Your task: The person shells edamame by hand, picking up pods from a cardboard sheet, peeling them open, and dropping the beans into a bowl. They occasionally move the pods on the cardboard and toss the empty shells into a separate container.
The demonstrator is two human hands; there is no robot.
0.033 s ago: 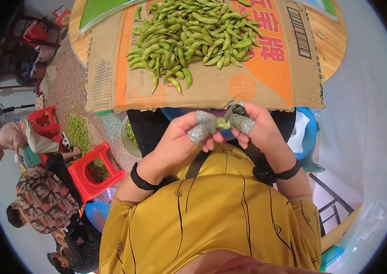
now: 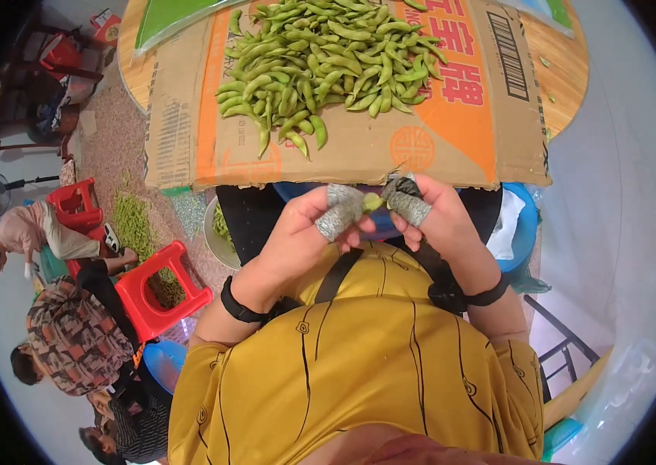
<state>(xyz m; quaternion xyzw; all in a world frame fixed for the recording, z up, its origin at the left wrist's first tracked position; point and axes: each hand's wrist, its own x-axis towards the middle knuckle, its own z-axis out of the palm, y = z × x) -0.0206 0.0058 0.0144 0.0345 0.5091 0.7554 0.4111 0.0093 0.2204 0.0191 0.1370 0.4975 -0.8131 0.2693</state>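
Note:
Between my fingertips, just below the cardboard's near edge, is a small green soybean pod (image 2: 373, 202). My left hand (image 2: 297, 232) pinches it with grey tape wrapped on thumb and finger. The taped, closed fingertips of my right hand (image 2: 448, 213) meet the pod's other end; dark tape covers part of the thumb, and the exact grip is hidden. Beyond both hands a pile of green soybean pods (image 2: 328, 62) lies on a flattened cardboard sheet (image 2: 343, 167). Under my hands, part of a blue basin (image 2: 386, 225) shows.
The cardboard rests on a round wooden table (image 2: 564, 93). At the right stands a blue tub (image 2: 528, 240) with white plastic over it; a pale bowl (image 2: 221, 244) of green pods is at the left. Red stools (image 2: 159, 298), pods on the floor (image 2: 134, 221) and several seated people are farther left.
My left fingers have shifted slightly left with the pod, opening a little space from my right fingers. The pile and the cardboard look the same.

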